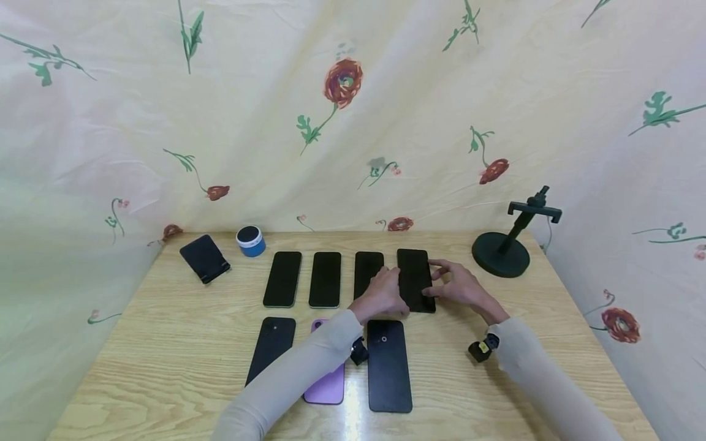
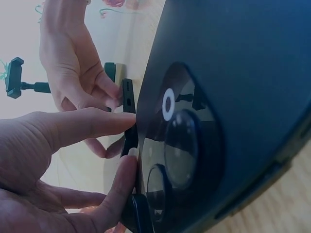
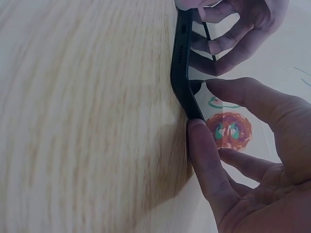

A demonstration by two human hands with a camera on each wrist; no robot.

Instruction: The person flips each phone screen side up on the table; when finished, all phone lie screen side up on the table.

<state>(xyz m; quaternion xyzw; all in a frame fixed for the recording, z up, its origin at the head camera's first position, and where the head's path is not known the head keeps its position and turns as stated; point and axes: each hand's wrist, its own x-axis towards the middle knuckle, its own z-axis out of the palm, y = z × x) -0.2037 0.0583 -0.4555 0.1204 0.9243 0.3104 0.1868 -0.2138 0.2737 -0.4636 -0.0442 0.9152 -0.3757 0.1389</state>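
A dark smartphone [image 1: 415,278], screen up, lies at the right end of the back row. My left hand [image 1: 384,291] grips its left side, thumb near the bottom edge; the left wrist view shows that thumb and a finger [image 2: 124,177] at the phone's edge. The right hand [image 1: 458,283] holds the right side; in the right wrist view a fingertip [image 3: 197,127] meets the phone's edge beside its port end [image 3: 182,41]. Partly behind my left hand is another dark phone [image 1: 368,264]. Nearest in front is a dark blue phone [image 1: 389,373], back up.
Further left in the row lie two dark phones, a green-edged phone [image 1: 325,278] and another phone [image 1: 282,278]. A purple phone [image 1: 329,389] and a black phone [image 1: 273,343] lie nearer. A folded stand [image 1: 204,257], blue speaker [image 1: 250,242] and round-based holder [image 1: 501,254] stand behind.
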